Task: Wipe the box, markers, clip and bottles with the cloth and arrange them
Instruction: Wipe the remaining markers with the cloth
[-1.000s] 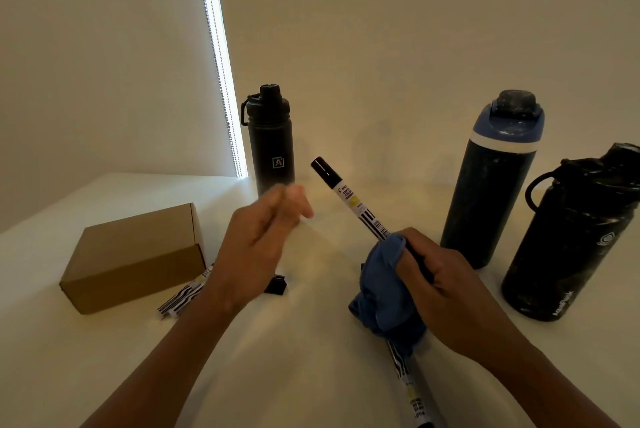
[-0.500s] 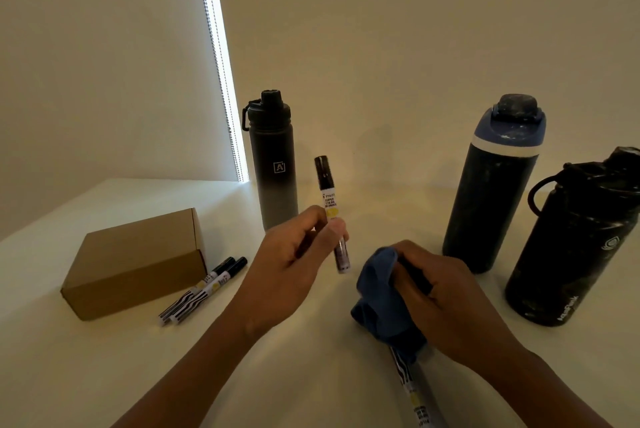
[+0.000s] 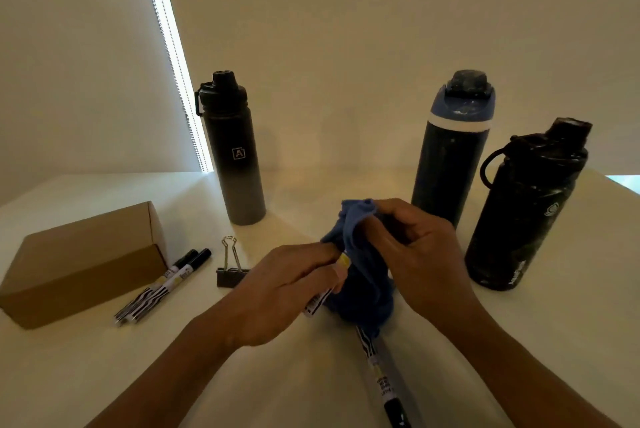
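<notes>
My left hand (image 3: 287, 285) grips a marker (image 3: 320, 299) whose upper end goes into the blue cloth (image 3: 363, 292). My right hand (image 3: 419, 254) holds that cloth bunched around the marker's end. Another marker (image 3: 384, 382) lies on the table below the cloth, its far end hidden under it. Two markers (image 3: 162, 285) lie side by side next to the brown cardboard box (image 3: 76, 265) at the left. A black binder clip (image 3: 230, 272) sits between them and my left hand. Three bottles stand behind: a black-to-grey one (image 3: 235, 157), a dark one with a blue lid (image 3: 450, 157), a speckled black one (image 3: 523, 216).
Everything rests on a white table (image 3: 104, 368) set against a plain wall. A bright strip of window blind (image 3: 173, 57) runs down the corner at the back left. The table's right edge (image 3: 616, 185) shows behind the speckled bottle.
My left hand took the marker out of the cloth, turned it upright, then brought it down and pushed its end back into the cloth held by my right hand.
</notes>
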Motion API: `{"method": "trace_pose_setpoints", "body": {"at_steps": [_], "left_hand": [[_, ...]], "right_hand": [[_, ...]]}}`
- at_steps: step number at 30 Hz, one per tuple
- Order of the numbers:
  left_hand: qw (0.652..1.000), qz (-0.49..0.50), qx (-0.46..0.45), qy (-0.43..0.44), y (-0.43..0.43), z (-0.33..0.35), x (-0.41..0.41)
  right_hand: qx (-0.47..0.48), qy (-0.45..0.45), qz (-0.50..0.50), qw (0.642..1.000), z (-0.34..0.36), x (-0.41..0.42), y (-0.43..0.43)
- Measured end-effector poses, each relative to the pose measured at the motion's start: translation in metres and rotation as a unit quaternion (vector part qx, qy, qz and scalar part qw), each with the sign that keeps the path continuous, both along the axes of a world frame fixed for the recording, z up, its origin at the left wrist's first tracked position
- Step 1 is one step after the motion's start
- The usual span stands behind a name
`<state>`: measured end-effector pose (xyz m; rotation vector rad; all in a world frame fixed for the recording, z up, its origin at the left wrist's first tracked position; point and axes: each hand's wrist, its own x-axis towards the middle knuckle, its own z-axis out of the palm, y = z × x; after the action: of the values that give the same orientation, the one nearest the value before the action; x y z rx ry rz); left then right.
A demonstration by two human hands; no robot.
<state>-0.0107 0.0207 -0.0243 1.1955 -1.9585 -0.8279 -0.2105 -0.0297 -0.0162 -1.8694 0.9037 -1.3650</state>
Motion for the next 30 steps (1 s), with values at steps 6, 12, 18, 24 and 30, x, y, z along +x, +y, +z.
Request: {"method": "trace_pose_setpoints", "body": {"at_steps": [6,12,18,24,30], "left_hand": [[0.995,-0.006,0.059,0.075,0.001,0.009,0.002],[0.997,-0.006,0.041,0.068,-0.003,0.007,0.012],[1.000,-0.001,0.018,-0.009,-0.002,0.017,0.029],[0.972,0.168,-0.119,-0.111,-0.009,0.020,0.068],[0.914,0.309,-0.237,-0.117,0.001,0.020,0.097]], "right_hand": [[0.018,0.025,-0.031,0.999,-0.003,-0.014,-0.012],[-0.004,0.033,0.012,0.999,-0.001,-0.015,-0.010],[-0.034,0.012,-0.078,0.996,-0.006,-0.018,-0.017],[-0.015,-0.007,-0.090,0.996,-0.010,-0.020,-0.025],[-0.021,0.026,-0.093,0.995,-0.010,-0.020,-0.025]]}}
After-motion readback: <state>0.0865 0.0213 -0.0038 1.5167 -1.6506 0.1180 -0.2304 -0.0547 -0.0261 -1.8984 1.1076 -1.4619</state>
